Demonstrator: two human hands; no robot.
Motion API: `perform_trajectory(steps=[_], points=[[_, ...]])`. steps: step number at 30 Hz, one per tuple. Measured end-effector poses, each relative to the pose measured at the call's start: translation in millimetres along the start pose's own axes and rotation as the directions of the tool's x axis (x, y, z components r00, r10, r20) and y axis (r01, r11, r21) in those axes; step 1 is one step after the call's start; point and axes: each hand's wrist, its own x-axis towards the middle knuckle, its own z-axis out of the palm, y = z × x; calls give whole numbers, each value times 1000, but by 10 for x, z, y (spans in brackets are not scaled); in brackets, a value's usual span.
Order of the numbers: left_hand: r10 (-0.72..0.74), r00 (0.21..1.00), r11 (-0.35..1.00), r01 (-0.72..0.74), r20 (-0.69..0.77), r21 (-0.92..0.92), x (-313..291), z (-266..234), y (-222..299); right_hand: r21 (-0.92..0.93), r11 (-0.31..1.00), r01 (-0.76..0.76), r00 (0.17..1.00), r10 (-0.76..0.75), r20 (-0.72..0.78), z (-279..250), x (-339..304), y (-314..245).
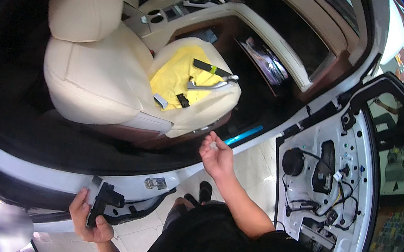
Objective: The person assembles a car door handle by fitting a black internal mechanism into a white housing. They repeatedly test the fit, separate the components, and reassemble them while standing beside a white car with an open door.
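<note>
The left hand [89,231] grips a black latch-like module [101,202] beside the white car body [57,178]; likely rigid and light, it suits an edge hold. The right hand [218,160] cups what seems a small whitish piece [213,145].

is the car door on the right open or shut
Open: the car door stands swung out from the body, its wiring exposed, and tiled floor shows in the gap.
</note>
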Motion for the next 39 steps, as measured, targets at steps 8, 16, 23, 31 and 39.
perform_trajectory(steps=[8,16,23,31,39], points=[[29,996,999,-30,-89,-15,101,-2,-14,-236,954,-183,983,176,-48,558,-65,355],[26,994,1000,-26,-103,9,247,-57,9,-374,886,-275,871,394,292,1129,18,920],[-218,960,963,183,-173,-199,-32,-46,484,-409,705,-579,571,709,413,1156,898,757],[-315,666,908,419,-676,-9,-652,623,1816,-317,179,-932,221,970,-103,1290,339,446],[-214,155,609,793,-964,-7,-869,1638,3986,-205,-674,-710,-308,559,-770,989,-1107,137]])
